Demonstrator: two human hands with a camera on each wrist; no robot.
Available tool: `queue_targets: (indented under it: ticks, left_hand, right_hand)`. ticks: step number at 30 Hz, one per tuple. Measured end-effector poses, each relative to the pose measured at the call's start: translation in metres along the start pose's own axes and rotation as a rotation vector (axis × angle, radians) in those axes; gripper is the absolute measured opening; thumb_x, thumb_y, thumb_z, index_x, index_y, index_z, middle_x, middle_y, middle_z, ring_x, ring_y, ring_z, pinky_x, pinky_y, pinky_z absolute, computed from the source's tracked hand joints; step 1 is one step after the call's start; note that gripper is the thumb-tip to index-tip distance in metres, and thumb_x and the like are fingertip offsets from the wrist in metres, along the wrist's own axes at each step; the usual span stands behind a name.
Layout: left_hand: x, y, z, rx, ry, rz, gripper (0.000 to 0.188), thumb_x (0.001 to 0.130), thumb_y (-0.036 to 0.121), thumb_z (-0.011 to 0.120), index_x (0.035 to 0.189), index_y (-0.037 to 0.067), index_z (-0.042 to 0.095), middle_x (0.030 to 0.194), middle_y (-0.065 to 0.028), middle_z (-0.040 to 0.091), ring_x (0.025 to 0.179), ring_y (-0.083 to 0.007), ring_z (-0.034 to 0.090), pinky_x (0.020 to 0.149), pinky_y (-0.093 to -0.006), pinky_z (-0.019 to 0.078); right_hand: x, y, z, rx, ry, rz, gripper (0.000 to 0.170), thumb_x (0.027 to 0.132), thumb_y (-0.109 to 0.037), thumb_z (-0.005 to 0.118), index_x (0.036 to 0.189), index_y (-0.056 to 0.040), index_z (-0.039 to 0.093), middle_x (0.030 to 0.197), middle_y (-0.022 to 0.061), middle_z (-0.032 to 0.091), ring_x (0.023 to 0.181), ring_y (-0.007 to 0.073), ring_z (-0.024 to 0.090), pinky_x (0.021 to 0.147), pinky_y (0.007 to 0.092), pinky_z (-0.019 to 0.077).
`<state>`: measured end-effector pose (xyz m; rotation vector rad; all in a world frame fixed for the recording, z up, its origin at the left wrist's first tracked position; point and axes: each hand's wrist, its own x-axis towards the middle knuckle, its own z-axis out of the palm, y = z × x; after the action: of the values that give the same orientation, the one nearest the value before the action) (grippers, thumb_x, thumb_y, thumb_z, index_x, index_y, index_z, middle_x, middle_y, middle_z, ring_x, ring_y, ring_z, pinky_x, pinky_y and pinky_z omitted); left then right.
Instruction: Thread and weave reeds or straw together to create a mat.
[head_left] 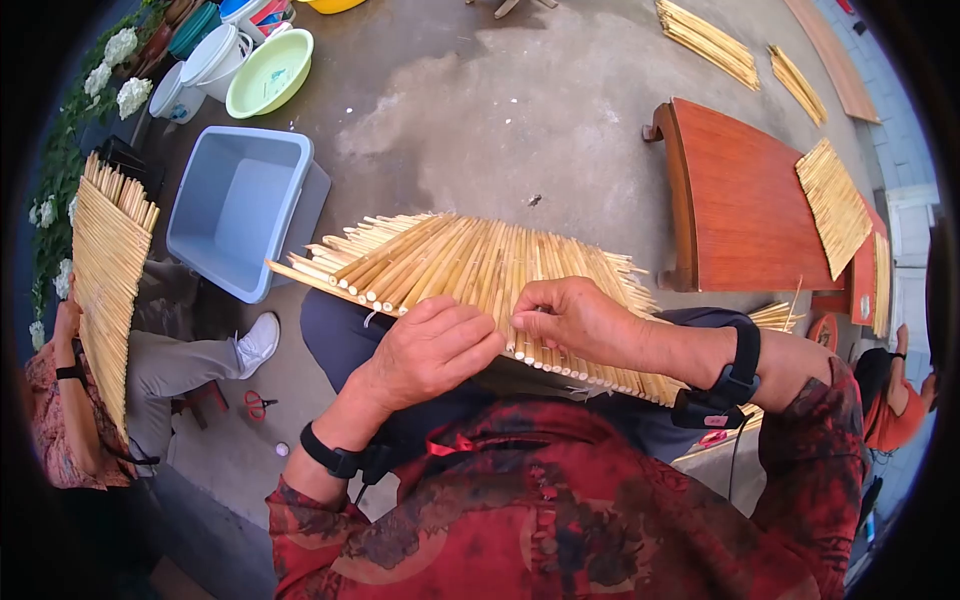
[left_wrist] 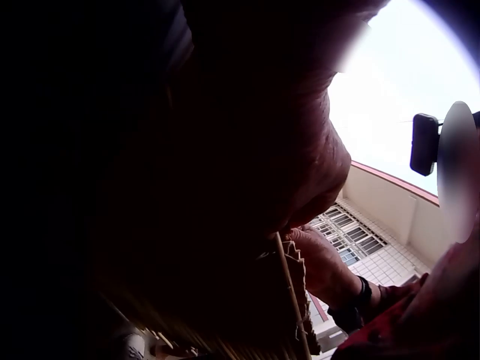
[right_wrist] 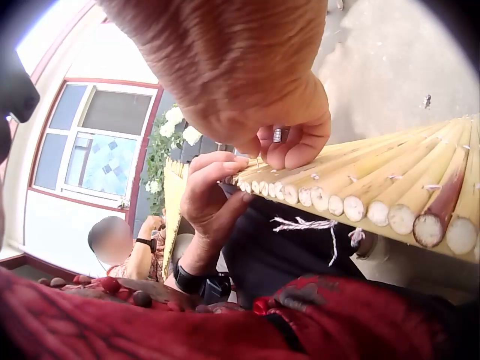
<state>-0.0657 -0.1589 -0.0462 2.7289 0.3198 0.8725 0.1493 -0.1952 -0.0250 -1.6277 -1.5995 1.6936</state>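
A fan-shaped mat of pale stalks (head_left: 440,260) lies across the person's lap, its round cut ends towards the body. The left hand (head_left: 430,350) grips its near edge, with fingertips on top and the thumb below in the right wrist view. Close beside it, the right hand (head_left: 585,318) pinches a thin needle-like piece (right_wrist: 258,158) at the same edge; most of it is hidden by the fingers. A ridged metal ring (right_wrist: 278,135) sits on one right finger. Small white stitches cross the stalks, and a loose white thread (right_wrist: 306,225) hangs under the edge.
A blue-grey tub (head_left: 240,200) stands ahead left, with a green basin (head_left: 270,73) and buckets behind. At left another person holds a similar mat (head_left: 108,285); red scissors (head_left: 258,405) lie on the floor. A red wooden table (head_left: 745,200) stands right, near stalk bundles (head_left: 708,42).
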Motion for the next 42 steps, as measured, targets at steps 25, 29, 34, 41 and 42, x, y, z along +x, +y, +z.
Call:
queue_targets:
  ticks: [25, 29, 34, 41, 42]
  left_hand:
    - [0.015, -0.004, -0.002, -0.027, 0.014, -0.033, 0.023, 0.066, 0.011, 0.06, 0.088, 0.005, 0.059, 0.086, -0.0032, 0.058, 0.08, -0.0163, 0.059, 0.065, -0.028, 0.0431]
    - [0.011, -0.008, -0.002, -0.017, 0.019, -0.036, 0.022, 0.066, 0.011, 0.06, 0.088, 0.005, 0.06, 0.087, -0.0031, 0.058, 0.08, -0.0167, 0.06, 0.067, -0.0284, 0.044]
    - [0.002, -0.007, -0.005, -0.072, 0.032, -0.065, 0.021, 0.069, 0.011, 0.062, 0.089, 0.006, 0.06, 0.09, -0.0033, 0.06, 0.082, -0.0171, 0.06, 0.07, -0.0294, 0.045]
    - [0.027, -0.034, 0.0, -0.105, 0.066, -0.011, 0.025, 0.07, 0.016, 0.069, 0.092, 0.008, 0.06, 0.089, -0.0025, 0.06, 0.082, -0.0203, 0.058, 0.074, -0.0331, 0.0435]
    - [0.029, -0.038, -0.001, -0.088, 0.081, -0.011, 0.025, 0.07, 0.016, 0.069, 0.092, 0.008, 0.06, 0.089, -0.0025, 0.06, 0.082, -0.0203, 0.058, 0.074, -0.0331, 0.0435]
  right_hand:
    - [0.032, -0.055, -0.058, 0.78, 0.175, -0.137, 0.021, 0.093, -0.022, 0.053, 0.088, -0.002, 0.056, 0.084, 0.0094, 0.06, 0.076, 0.0231, 0.067, 0.064, 0.0323, 0.057]
    - [0.033, -0.059, -0.06, 0.63, -0.058, -0.078, 0.021, 0.093, -0.024, 0.054, 0.089, -0.0039, 0.059, 0.074, 0.0033, 0.056, 0.061, 0.0135, 0.059, 0.055, 0.0267, 0.0515]
    - [0.029, -0.07, -0.267, 0.285, 0.802, -0.448, 0.016, 0.087, -0.02, 0.06, 0.077, -0.0085, 0.057, 0.059, -0.0059, 0.041, 0.042, 0.003, 0.029, 0.039, 0.0191, 0.0219]
    - [0.013, -0.06, -0.215, 0.009, 0.548, -0.223, 0.02, 0.087, -0.024, 0.061, 0.1, -0.0099, 0.066, 0.063, -0.0099, 0.039, 0.05, 0.0002, 0.031, 0.042, 0.0184, 0.0232]
    - [0.016, -0.062, -0.152, 0.028, 0.36, -0.078, 0.018, 0.084, -0.024, 0.064, 0.099, -0.0142, 0.066, 0.063, -0.0109, 0.039, 0.05, 0.0005, 0.031, 0.044, 0.0184, 0.024]
